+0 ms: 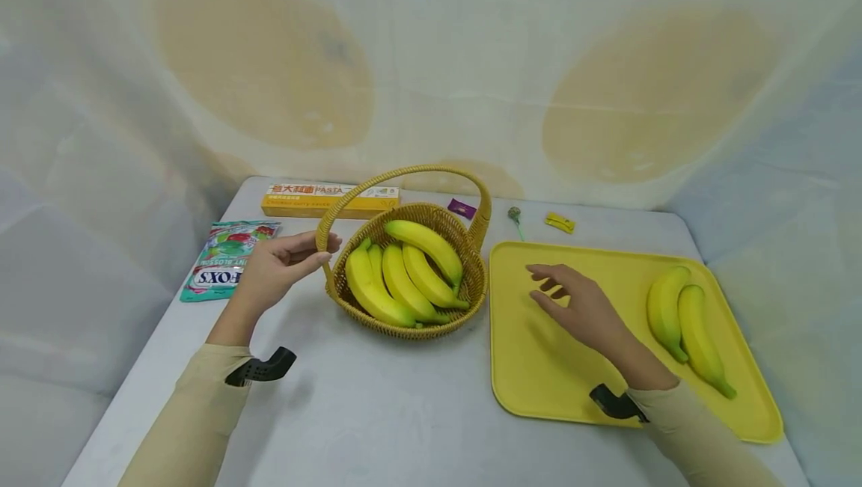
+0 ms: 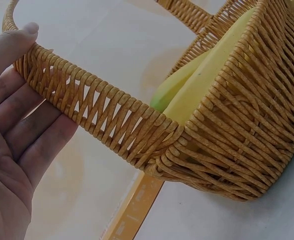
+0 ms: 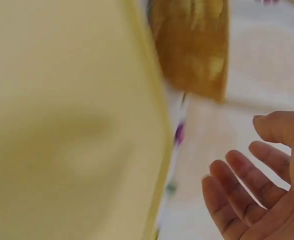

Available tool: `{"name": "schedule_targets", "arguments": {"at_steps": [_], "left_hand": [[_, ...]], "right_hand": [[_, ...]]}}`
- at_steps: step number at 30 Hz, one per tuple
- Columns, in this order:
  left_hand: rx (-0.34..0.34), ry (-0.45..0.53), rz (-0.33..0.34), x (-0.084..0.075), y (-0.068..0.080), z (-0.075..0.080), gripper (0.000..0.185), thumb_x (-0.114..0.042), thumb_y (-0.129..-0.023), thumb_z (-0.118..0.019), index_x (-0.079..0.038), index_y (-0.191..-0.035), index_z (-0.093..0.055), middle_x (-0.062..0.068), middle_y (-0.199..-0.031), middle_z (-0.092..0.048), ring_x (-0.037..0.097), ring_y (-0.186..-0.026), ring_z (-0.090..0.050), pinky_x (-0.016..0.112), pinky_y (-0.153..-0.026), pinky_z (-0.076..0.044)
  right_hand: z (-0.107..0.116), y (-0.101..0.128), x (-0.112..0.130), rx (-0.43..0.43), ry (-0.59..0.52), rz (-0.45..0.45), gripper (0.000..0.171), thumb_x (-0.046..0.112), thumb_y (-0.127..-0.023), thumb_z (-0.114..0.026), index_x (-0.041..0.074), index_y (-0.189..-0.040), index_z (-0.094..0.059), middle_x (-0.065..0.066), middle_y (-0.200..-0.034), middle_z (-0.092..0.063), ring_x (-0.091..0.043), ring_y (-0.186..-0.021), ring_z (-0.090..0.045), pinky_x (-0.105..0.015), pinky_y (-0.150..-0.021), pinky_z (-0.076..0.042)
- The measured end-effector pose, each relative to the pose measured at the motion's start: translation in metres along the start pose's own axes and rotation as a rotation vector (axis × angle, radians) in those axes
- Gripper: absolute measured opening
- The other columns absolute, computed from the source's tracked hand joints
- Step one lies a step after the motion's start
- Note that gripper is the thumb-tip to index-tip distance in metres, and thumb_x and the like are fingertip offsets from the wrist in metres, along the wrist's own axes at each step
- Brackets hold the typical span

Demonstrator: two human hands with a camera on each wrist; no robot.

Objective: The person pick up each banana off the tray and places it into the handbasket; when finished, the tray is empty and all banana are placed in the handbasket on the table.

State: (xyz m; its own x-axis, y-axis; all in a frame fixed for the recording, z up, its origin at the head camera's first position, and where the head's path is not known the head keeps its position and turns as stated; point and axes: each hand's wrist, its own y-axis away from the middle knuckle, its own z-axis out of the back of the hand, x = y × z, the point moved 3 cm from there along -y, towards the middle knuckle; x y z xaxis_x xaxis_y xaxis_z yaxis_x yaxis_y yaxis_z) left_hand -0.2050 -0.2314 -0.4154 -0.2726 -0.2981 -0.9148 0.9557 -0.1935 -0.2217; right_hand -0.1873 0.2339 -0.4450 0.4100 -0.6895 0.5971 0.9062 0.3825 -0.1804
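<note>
A woven wicker basket with a tall arched handle stands mid-table and holds several yellow bananas. My left hand pinches the handle's left base, thumb on top and fingers behind it; the left wrist view shows the handle, the thumb and fingers of that hand and a banana inside. To the right lies a yellow tray with two bananas at its right side. My right hand hovers over the tray's left part, fingers relaxed, holding nothing. In the right wrist view the hand is beside the tray.
A yellow pasta box lies behind the basket and a green candy bag at the left. A purple sweet, a lollipop and a small yellow item sit behind the tray. White cloth surrounds the table.
</note>
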Motion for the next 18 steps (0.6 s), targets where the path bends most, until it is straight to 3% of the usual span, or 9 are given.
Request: {"name": "schedule_targets", "arguments": {"at_steps": [6,12,18], "left_hand": [[-0.002,0.005,0.012,0.0,0.001,0.002,0.034,-0.02,-0.096,-0.073,-0.004,-0.126,-0.072,0.006,-0.117,-0.075,0.009,-0.106,-0.071,0.022,-0.091,-0.055],[0.002,0.005,0.004,-0.001,0.0,0.002,0.034,-0.019,-0.096,-0.073,-0.003,-0.126,-0.071,0.005,-0.117,-0.075,0.009,-0.106,-0.071,0.022,-0.091,-0.055],[0.002,0.003,-0.002,-0.001,0.0,0.0,0.033,-0.019,-0.097,-0.072,-0.004,-0.126,-0.072,0.008,-0.117,-0.075,0.01,-0.105,-0.071,0.023,-0.09,-0.057]], "right_hand": [[0.037,0.036,-0.055,-0.067,0.124,-0.168,0.05,0.015,-0.1,-0.067,0.0,-0.145,-0.052,-0.024,-0.128,-0.06,-0.042,-0.109,-0.062,-0.059,-0.086,-0.054],[0.067,0.068,-0.098,-0.154,0.258,-0.437,0.056,0.02,-0.099,-0.065,-0.01,-0.143,-0.048,-0.038,-0.129,-0.053,-0.053,-0.107,-0.055,-0.063,-0.078,-0.048],[0.075,0.082,-0.127,-0.106,0.313,-0.574,0.064,0.027,-0.098,-0.066,-0.015,-0.141,-0.044,-0.04,-0.126,-0.056,-0.055,-0.101,-0.058,-0.061,-0.075,-0.049]]}}
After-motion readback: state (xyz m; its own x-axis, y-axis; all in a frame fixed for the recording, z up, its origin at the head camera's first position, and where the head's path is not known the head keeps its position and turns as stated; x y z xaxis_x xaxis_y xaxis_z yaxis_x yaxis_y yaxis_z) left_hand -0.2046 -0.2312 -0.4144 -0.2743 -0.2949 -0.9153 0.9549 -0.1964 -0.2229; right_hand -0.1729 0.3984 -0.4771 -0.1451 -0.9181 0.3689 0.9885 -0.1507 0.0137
